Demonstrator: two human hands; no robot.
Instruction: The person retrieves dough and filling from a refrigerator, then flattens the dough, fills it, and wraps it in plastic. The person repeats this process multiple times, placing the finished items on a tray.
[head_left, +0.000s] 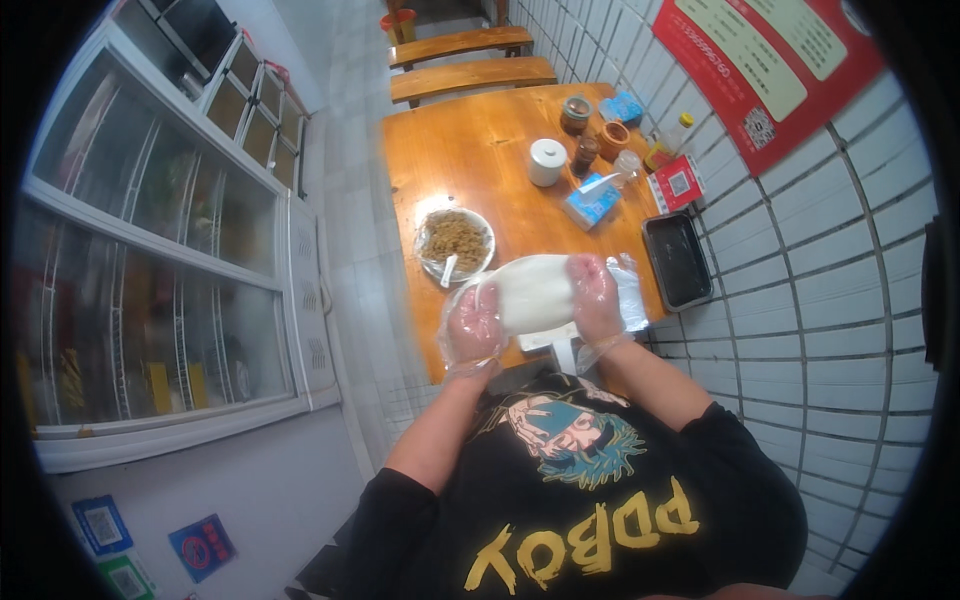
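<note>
A smooth white sheet of dough (536, 292) is stretched between my two hands, above the near edge of the table. My left hand (474, 322), in a clear plastic glove, grips its left end. At the other end my right hand (598, 300), gloved the same way, is closed on the dough. Just beyond my left hand stands a plastic-lined bowl of brown minced filling (454, 238), a white spoon (448, 271) resting in it. Below the dough, a white flat object (541, 339) is partly hidden. Clear plastic film (628, 289) lies beside my right hand.
The wooden table (450, 157) holds a white lidded jar (547, 163), a tissue pack (592, 201), several condiment jars (586, 154) and a black tray (677, 260) against the tiled wall (795, 300). Benches (472, 79) stand beyond. A glass-door refrigerator (157, 247) is on the left.
</note>
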